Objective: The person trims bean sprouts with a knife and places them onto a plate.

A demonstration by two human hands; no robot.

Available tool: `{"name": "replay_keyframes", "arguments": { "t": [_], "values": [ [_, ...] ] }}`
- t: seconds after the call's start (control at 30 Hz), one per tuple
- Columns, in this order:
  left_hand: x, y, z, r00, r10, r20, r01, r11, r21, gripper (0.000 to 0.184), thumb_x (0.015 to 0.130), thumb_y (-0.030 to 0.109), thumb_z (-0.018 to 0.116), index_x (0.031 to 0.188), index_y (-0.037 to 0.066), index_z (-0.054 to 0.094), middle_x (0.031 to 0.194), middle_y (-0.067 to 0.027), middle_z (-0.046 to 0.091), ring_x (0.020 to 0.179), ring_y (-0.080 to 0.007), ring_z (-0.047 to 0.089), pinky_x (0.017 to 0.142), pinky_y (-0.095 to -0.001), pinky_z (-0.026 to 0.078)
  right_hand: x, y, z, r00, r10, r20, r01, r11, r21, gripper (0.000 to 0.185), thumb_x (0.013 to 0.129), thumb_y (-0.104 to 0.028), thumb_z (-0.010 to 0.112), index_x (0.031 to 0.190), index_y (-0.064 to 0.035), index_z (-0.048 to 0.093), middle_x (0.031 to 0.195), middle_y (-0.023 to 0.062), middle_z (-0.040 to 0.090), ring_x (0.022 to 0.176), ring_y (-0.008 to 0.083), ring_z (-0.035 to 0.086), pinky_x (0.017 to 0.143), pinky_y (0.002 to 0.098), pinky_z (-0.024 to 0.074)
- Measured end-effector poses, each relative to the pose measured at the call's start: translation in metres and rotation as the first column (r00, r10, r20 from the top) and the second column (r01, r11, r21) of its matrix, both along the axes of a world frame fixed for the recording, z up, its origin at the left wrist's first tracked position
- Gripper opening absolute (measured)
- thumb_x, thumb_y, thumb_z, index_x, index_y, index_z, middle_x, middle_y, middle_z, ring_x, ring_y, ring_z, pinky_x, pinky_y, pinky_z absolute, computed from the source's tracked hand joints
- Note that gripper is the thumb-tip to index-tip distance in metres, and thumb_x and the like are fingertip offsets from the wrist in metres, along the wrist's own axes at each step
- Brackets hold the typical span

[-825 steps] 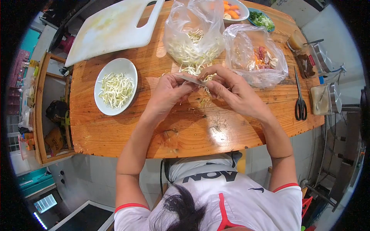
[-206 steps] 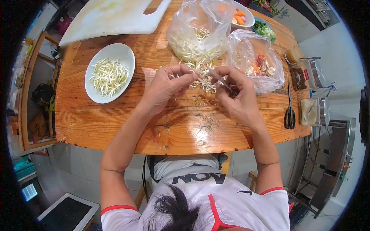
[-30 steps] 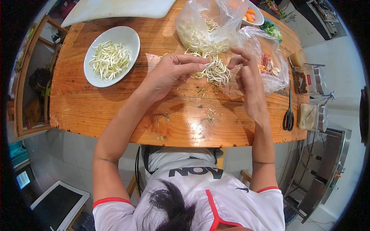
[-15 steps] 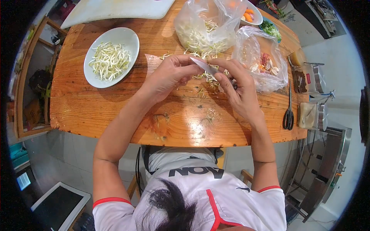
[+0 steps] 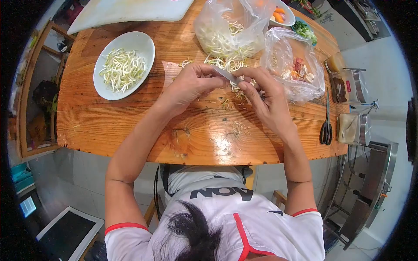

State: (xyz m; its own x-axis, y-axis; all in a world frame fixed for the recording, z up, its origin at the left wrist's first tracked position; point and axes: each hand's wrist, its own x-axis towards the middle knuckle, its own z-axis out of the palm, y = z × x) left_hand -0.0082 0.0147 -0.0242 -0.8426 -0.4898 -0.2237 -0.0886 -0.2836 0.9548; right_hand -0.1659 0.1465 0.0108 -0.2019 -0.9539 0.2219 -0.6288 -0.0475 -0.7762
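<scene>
My right hand [image 5: 271, 98] is closed round a small knife [image 5: 224, 74], its blade pointing left toward the fingers of my other hand. The thumb and fingers of my left hand [image 5: 186, 87] are pinched together beside the blade tip; what they hold, if anything, is hidden. Loose bean sprouts [image 5: 230, 64] lie just beyond both hands, at the mouth of a clear plastic bag [image 5: 244, 30] with more sprouts inside. To the left, a white oval bowl [image 5: 101, 82] contains a heap of cleaned-looking sprouts [image 5: 123, 68]. Small trimmings [image 5: 237, 130] are scattered on the wood nearer my body.
The wooden table [image 5: 104, 130] also bears a white cutting board [image 5: 130, 11], a second plastic bag [image 5: 274, 48] with garlic and reddish pieces, a plate of orange pieces [image 5: 278, 17], chopped greens [image 5: 305, 31], black scissors [image 5: 326, 130] and several jars [image 5: 349, 128] along the right edge.
The knife blade has shifted slightly down and left, and its tip now lies against the left fingers. Both hands otherwise stay close together in the same place.
</scene>
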Motion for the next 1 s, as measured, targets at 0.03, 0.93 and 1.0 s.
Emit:
{"name": "replay_keyframes", "arguments": {
  "t": [0.03, 0.93, 1.0],
  "values": [
    [0.0, 0.0, 0.001, 1.0, -0.002, 0.007, 0.002, 1.0, -0.007, 0.017, 0.081, 0.016, 0.066, 0.094, 0.006, 0.072, 0.081, 0.0007, 0.067, 0.06, -0.0026, 0.043, 0.054, -0.0194, 0.034, 0.0, 0.0, 0.0, 1.0, -0.002, 0.003, 0.002, 1.0, 0.008, 0.02, 0.088, -0.012, 0.063, 0.107, -0.0039, 0.063, 0.088, 0.0134, 0.059, 0.08, 0.0252, 0.059, 0.071, 0.0339, 0.0466],
    [0.002, -0.011, 0.007, 0.978, 0.156, -0.141, -0.07, 0.874, 0.481, 0.024, 0.097, 0.03, 0.048, 0.099, 0.008, 0.055, 0.075, 0.0011, 0.054, 0.056, -0.0044, 0.047, 0.045, -0.0167, 0.037, -0.018, -0.001, -0.01, 0.928, -0.084, -0.362, 0.1, 0.995, 0.026, 0.015, 0.073, -0.006, 0.071, 0.086, -0.0005, 0.065, 0.08, 0.0152, 0.06, 0.071, 0.0337, 0.06, 0.063, 0.0401, 0.0473],
    [0.001, -0.006, 0.01, 0.982, 0.153, -0.11, -0.098, 0.914, 0.393, 0.025, 0.096, 0.032, 0.049, 0.098, 0.008, 0.056, 0.074, 0.0018, 0.055, 0.057, -0.0041, 0.046, 0.046, -0.0177, 0.036, -0.018, -0.002, -0.009, 0.938, -0.138, -0.319, 0.137, 0.99, -0.025, 0.014, 0.075, -0.006, 0.072, 0.085, -0.0006, 0.065, 0.077, 0.0144, 0.061, 0.065, 0.0299, 0.059, 0.06, 0.0368, 0.0468]
  ]
}}
